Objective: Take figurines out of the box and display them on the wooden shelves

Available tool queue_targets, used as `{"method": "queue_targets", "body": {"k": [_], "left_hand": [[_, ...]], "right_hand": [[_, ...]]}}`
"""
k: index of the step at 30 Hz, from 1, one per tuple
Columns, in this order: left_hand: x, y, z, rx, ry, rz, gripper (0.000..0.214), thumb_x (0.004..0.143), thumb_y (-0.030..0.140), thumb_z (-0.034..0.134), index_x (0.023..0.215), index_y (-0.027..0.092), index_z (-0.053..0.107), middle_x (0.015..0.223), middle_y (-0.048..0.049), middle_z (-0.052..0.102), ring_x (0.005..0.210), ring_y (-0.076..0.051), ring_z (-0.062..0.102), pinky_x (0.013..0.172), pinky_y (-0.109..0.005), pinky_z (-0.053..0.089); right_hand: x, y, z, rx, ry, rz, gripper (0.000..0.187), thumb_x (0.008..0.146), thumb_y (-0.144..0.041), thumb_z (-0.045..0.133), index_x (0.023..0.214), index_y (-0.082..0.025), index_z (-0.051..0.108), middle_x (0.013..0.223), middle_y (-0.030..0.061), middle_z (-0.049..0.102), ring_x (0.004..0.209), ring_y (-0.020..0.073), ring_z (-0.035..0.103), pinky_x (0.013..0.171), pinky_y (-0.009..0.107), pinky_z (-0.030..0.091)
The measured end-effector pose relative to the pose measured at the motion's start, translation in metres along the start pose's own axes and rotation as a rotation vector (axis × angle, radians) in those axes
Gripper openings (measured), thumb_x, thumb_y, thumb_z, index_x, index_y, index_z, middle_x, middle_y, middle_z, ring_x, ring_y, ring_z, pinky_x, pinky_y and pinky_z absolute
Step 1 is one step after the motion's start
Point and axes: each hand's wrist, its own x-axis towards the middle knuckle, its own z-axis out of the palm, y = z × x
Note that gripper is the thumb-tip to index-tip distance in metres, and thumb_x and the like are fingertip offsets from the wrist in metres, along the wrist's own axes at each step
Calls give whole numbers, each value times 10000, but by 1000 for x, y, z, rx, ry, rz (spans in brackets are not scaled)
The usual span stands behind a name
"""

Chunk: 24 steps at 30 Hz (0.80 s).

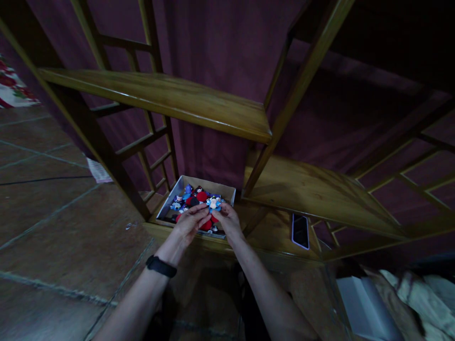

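A small blue and pale toy figurine [213,204] is held up above an open cardboard box [170,199]. My right hand [229,220] is closed on its lower right side. From the left, my left hand [191,221] pinches the same figurine with its fingertips, and a dark band [161,266] circles that wrist. Inside the box lie several more small toys in blue, purple, white and black, with round red and black pieces [202,196] among them. My hands and forearms hide part of the box's front.
The box stands on the lowest board of a wooden shelf unit, under a higher shelf [159,97]. A phone [300,231] lies on the same board at the right. An upright post [265,166] stands right of the box. Behind hangs a dark red curtain [213,57].
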Motion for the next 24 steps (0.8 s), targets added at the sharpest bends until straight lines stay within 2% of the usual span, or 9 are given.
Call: {"method": "queue_targets", "body": {"k": [8, 14, 20, 24], "left_hand": [[-3, 3, -1, 16, 20, -3, 214, 663, -54, 621, 811, 95, 660, 728, -56, 692, 672, -109, 654, 666, -185, 537], [-11, 8, -7, 58, -16, 9, 260, 660, 5, 660, 897, 110, 669, 795, -66, 699, 705, -116, 653, 676, -198, 536], [-14, 8, -9, 54, -77, 6, 290, 663, 35, 671, 934, 136, 659, 871, -62, 692, 754, -116, 649, 708, -208, 530], [-14, 8, -7, 48, -80, 28, 313, 624, 15, 694, 902, 151, 647, 837, -41, 687, 745, -112, 647, 706, -208, 526]], "right_hand": [[0, 3, -1, -38, -87, -41, 315, 603, -289, 684, 899, -199, 627, 925, 2, 667, 876, 171, 594, 845, 313, 439], [-4, 5, 1, -68, -209, 21, 347, 620, -299, 676, 949, -194, 634, 920, 8, 675, 844, 178, 607, 830, 321, 454], [-5, 8, 1, -113, -177, 11, 328, 620, -284, 676, 930, -191, 625, 895, 9, 677, 826, 180, 618, 822, 326, 464], [-4, 6, 2, -109, -198, 8, 335, 623, -284, 671, 944, -200, 624, 879, 3, 676, 814, 177, 621, 808, 324, 476]]}}
